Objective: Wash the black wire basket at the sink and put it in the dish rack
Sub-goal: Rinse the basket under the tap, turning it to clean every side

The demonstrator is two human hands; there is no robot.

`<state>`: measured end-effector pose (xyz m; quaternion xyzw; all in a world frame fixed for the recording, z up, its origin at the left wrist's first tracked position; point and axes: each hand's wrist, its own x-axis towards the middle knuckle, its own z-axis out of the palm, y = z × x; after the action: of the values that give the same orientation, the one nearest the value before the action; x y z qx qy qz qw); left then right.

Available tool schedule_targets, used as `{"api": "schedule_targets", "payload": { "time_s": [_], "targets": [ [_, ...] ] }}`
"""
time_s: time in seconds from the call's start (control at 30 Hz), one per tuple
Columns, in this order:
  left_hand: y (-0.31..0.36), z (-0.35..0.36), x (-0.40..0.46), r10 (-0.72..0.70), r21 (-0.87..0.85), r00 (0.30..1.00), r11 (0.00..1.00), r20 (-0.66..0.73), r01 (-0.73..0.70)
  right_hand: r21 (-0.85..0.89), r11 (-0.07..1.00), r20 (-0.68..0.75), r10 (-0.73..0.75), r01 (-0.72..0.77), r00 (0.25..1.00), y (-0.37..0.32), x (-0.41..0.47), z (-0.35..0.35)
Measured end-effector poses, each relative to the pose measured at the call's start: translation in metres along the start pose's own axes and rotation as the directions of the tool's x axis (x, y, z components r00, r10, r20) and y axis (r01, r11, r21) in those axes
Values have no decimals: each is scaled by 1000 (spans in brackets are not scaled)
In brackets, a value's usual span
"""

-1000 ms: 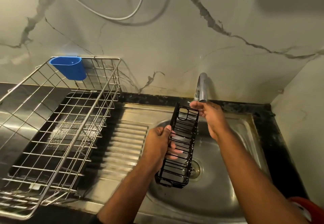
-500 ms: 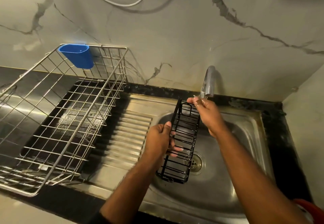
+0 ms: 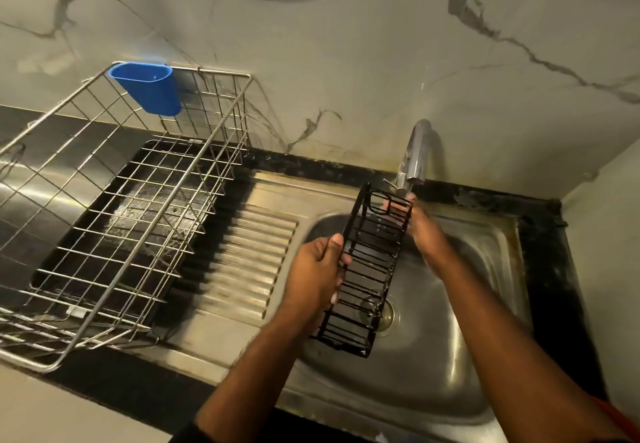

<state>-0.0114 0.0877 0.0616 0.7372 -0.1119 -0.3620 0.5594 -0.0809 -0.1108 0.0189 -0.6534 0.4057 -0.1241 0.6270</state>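
Observation:
A narrow black wire basket [image 3: 369,271] hangs tilted over the steel sink bowl [image 3: 450,356], its far end up near the tap [image 3: 417,151]. My left hand [image 3: 317,274] grips its left long side, thumb on the rim and fingers curled underneath. My right hand [image 3: 420,229] is at the basket's far end just under the tap spout, fingers against the wires; the basket partly hides them. The steel wire dish rack [image 3: 114,221] stands to the left on a black tray.
A blue plastic cup [image 3: 147,87] hangs on the rack's back wall. The ribbed steel drainboard [image 3: 242,262] lies between rack and bowl. A drain [image 3: 384,314] sits in the bowl under the basket. Marble wall behind, black counter edge in front.
The view has shifted downward a little. My right hand has moved from the tap down to the basket's far end. My left hand keeps the same hold.

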Motion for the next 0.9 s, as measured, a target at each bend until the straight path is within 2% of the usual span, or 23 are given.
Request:
{"api": "schedule_targets", "payload": {
  "time_s": [0.07, 0.17, 0.2, 0.37, 0.47, 0.53, 0.67, 0.8, 0.9],
  "targets": [
    [1, -2, 0, 19, 29, 1000, 999, 11, -19, -32, 998, 7, 62, -62, 998, 2, -2, -2],
    [7, -11, 8, 24, 65, 999, 998, 47, -27, 184, 980, -57, -62, 71, 996, -2, -8, -2],
    [9, -13, 10, 21, 77, 998, 997, 56, -25, 196, 978, -63, -63, 75, 996, -1, -8, 0],
    [4, -9, 9, 25, 109, 994, 993, 109, -37, 136, 987, 21, 83, -85, 996, 20, 3, -3],
    [4, -13, 15, 5, 106, 997, 994, 82, -14, 209, 978, -57, 7, 5, 998, 7, -2, -7],
    [3, -15, 19, -1, 95, 998, 995, 68, -5, 230, 973, -50, -22, 33, 999, 3, -1, -2],
    [3, -12, 15, 9, 54, 991, 998, 136, -16, 202, 976, 41, 71, -78, 997, 20, 9, -5],
    [3, -17, 27, 7, 25, 995, 1000, 97, -9, 306, 951, -101, 69, -35, 993, 10, 2, -4],
    [-1, -15, 26, -2, -9, 995, 1000, 102, 3, 190, 979, -99, 98, -78, 990, 18, 10, 5]
  ]
}}
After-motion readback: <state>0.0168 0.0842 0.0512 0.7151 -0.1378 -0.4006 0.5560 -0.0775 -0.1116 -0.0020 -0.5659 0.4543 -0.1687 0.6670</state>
